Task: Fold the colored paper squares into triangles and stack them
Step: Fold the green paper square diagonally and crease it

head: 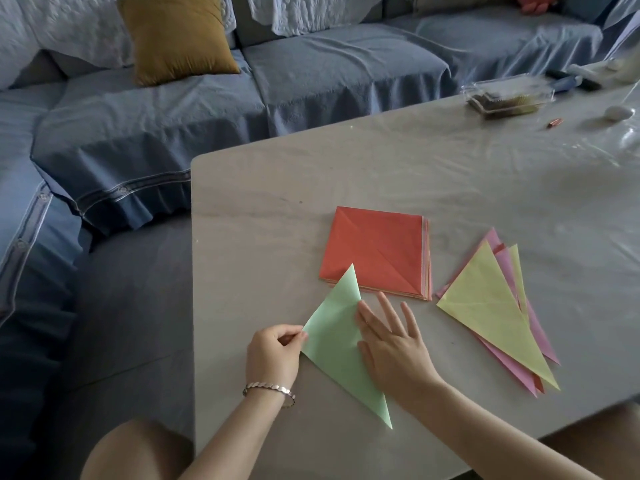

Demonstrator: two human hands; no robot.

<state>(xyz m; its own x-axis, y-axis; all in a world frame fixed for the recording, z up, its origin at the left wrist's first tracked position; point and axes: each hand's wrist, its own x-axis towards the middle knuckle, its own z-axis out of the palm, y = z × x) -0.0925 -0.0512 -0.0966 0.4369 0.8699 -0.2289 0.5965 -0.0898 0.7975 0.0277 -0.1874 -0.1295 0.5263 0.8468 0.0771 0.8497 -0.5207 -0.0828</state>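
Green paper (pixel 332 341), folded into a long triangle, lies flat near the grey worktop's (pixel 277 209) front edge. Left hand (pixel 273 355) pinches its left corner; right hand (pixel 391 348), fingers straight and spread, presses its right side. Its tip overlaps a creased red square stack (pixel 377 251); further right lie fanned yellow and pink triangles (pixel 491 306).
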